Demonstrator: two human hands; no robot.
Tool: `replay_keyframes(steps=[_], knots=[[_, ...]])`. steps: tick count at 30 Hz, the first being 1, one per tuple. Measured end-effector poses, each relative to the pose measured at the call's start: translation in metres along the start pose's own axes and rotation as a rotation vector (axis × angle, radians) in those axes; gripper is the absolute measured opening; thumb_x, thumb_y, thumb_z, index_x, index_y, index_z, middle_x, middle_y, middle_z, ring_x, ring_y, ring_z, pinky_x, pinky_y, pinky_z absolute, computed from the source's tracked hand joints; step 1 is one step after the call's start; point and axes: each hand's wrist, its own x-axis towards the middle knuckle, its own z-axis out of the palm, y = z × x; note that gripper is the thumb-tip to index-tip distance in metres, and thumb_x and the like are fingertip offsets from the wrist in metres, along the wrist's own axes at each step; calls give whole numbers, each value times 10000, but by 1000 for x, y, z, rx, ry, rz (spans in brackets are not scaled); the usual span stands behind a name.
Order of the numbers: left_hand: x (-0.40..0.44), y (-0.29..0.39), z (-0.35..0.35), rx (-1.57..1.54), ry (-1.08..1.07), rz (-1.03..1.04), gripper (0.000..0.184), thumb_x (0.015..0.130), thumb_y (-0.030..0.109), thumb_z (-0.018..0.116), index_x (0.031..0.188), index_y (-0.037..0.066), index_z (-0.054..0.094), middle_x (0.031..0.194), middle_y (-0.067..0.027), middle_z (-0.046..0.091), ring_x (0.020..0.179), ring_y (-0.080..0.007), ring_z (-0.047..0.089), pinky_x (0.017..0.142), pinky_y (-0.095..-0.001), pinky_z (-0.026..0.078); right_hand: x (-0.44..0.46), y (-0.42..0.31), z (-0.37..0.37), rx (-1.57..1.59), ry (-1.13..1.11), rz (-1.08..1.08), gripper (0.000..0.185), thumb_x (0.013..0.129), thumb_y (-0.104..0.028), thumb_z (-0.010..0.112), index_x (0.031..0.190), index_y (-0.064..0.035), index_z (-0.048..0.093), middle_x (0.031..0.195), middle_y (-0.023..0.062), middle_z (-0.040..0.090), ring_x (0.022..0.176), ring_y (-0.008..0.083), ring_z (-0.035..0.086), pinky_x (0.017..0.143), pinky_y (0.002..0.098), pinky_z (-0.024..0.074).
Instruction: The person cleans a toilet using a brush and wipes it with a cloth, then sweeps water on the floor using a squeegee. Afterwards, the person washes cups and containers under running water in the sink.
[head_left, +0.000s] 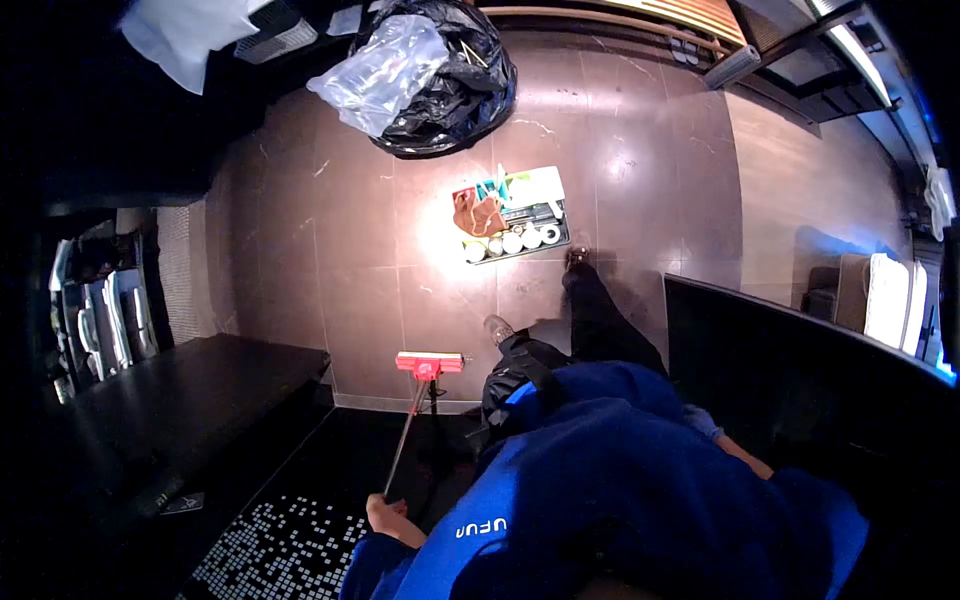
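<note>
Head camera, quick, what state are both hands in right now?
Left hand: closed, holding the mop handle.
Right hand: at the person's side; open or closed, can't be told.

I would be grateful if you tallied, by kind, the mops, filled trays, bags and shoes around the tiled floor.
Mops: 1, a red-headed mop held in the left hand
Filled trays: 1, the dark tray
Bags: 2, a black bag and a clear bag lying on it
Shoes: 2, the wearer's shoes
Total: 6
</note>
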Motion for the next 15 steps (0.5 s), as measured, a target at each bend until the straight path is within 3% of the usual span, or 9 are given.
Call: replay_keyframes(steps=[1, 3, 5, 7, 11, 12, 13, 14, 15], knots=[[6, 5, 21, 5, 23, -9, 211, 735, 241, 420, 720, 33, 457, 574, -64, 429, 479, -201, 428, 470, -325, 407, 3, -21, -3, -37, 19, 11, 173, 716, -85, 534, 876, -71, 597, 859, 68, 581, 706, 170, 520, 640, 243, 411], [46, 16, 85, 198, 511, -209, 138, 725, 164, 459, 716, 28, 479, 515, -60, 443, 437, -191, 446, 426, -299, 392, 19, -73, -3, -179, 79, 31, 192, 707, -54, 540, 896, -48, 567, 793, 67, 573, 657, 155, 521, 587, 241, 411], [68, 31, 143, 423, 228, -40, 132, 700, 100, 506, 768, -7, 538, 577, -97, 532, 505, -187, 522, 453, -273, 419, 58, -137, 0, -335, 132, 42, 219, 698, -23, 546, 917, -24, 538, 726, 67, 565, 607, 141, 521, 535, 239, 411], [72, 34, 241, 884, 155, 316, 208, 696, 77, 527, 865, -38, 567, 703, -126, 597, 578, -189, 574, 518, -275, 456, 115, -168, 2, -368, 277, -208, 133, 698, -55, 545, 827, -31, 571, 822, 64, 585, 706, 140, 534, 656, 249, 420], [114, 63, 434, 991, -302, 502, 282, 756, 160, 530, 982, -7, 547, 875, -176, 597, 841, -233, 586, 733, -299, 447, 224, -227, 43, -219, 202, -169, 146, 711, -58, 535, 850, -17, 557, 847, 74, 591, 745, 140, 545, 704, 253, 425], [117, 74, 488, 947, -330, 664, 267, 785, 184, 507, 994, 24, 549, 881, -170, 594, 856, -240, 580, 747, -304, 440, 234, -240, 64, -194, 75, -278, 156, 718, -61, 532, 868, -31, 559, 812, 66, 588, 711, 156, 546, 660, 253, 427], [133, 84, 536, 1022, -337, 666, 254, 802, 213, 493, 997, 62, 554, 897, -164, 589, 861, -240, 576, 747, -301, 436, 247, -247, 81, -163, -51, -382, 166, 724, -65, 529, 886, -46, 561, 777, 59, 585, 678, 171, 546, 617, 253, 430], [151, 84, 579, 942, -372, 676, 250, 817, 243, 458, 987, 89, 557, 882, -155, 590, 845, -261, 572, 730, -327, 438, 263, -240, 89, -163, -57, -336, 166, 724, -65, 529, 886, -46, 561, 777, 59, 585, 678, 171, 546, 617, 253, 430], [151, 110, 633, 1122, -346, 645, 250, 825, 253, 426, 967, 95, 556, 875, -161, 579, 833, -306, 554, 719, -372, 433, 276, -232, 96, -374, 7, -420, 171, 709, -67, 530, 877, -73, 561, 802, 61, 586, 704, 195, 548, 634, 275, 429]])
